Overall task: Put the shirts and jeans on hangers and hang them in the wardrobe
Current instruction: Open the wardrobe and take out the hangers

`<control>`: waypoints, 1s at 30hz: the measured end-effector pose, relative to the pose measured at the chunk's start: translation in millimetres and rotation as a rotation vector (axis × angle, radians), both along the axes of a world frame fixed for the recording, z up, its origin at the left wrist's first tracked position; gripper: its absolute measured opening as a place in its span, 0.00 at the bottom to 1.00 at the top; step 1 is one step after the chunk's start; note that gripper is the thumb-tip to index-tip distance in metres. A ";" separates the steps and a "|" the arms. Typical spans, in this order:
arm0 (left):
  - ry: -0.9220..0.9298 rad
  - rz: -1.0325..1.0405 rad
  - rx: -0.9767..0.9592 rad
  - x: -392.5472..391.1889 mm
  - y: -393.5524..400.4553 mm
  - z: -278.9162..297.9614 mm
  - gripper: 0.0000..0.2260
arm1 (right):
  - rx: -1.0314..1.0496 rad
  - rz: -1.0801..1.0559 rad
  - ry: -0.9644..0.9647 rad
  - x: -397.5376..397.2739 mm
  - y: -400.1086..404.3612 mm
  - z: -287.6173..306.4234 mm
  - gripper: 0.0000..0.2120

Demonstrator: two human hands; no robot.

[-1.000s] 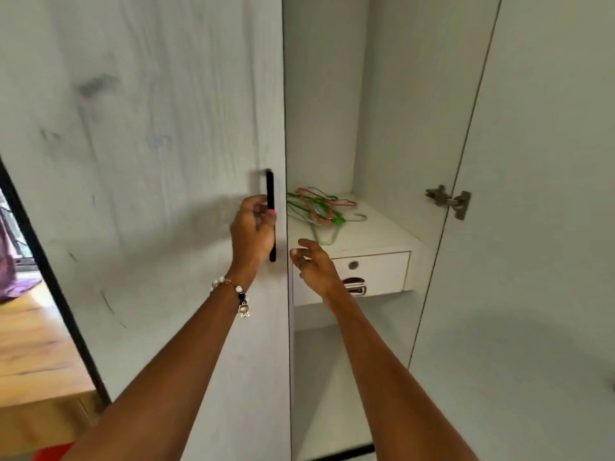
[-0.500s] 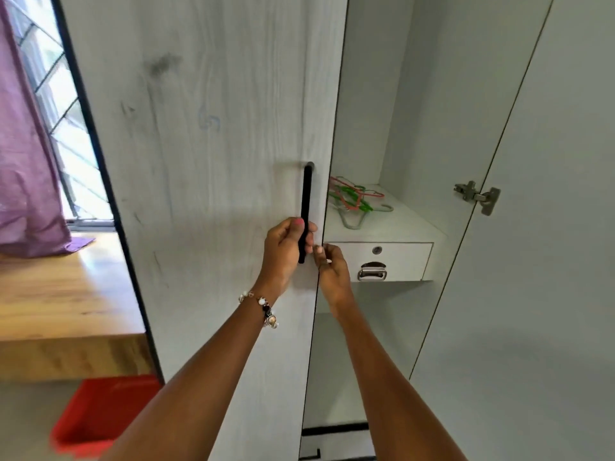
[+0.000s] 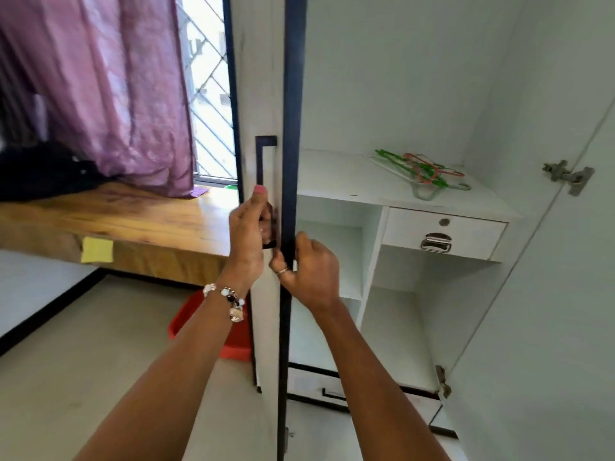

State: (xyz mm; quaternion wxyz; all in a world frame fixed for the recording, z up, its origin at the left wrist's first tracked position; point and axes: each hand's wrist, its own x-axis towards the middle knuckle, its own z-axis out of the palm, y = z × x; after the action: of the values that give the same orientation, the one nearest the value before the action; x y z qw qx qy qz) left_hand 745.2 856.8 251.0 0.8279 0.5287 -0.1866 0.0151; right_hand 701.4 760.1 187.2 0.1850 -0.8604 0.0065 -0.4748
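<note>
Two hands [image 3: 248,232] — one wardrobe door [image 3: 289,128]

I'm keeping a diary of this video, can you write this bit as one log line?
step: opening wardrobe door | left hand: grips door handle | right hand: grips door edge | hangers: on shelf, untouched

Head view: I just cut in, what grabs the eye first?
Dead centre, both hands work the white wardrobe door: the left hand grips its black bar handle, the right hand pinches its black edge. Inside to the right, green and red wire hangers lie on a white shelf.
</note>
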 end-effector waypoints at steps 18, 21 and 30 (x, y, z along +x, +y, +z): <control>0.164 0.225 0.187 90.2 193.7 16.2 0.15 | -0.028 0.346 0.499 88.0 197.8 34.9 0.12; 0.223 0.239 0.169 99.5 201.7 15.1 0.16 | 0.030 0.407 0.509 94.6 201.9 30.8 0.10; -0.463 1.297 0.428 53.8 145.2 45.6 0.11 | 0.437 0.506 0.533 76.9 140.7 33.2 0.10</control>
State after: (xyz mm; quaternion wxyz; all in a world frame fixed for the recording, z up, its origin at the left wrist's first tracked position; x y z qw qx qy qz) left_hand 799.0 1002.1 296.6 0.4696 0.6668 -0.0048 0.5786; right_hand 778.2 900.7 220.4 0.4655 -0.8681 -0.0566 -0.1631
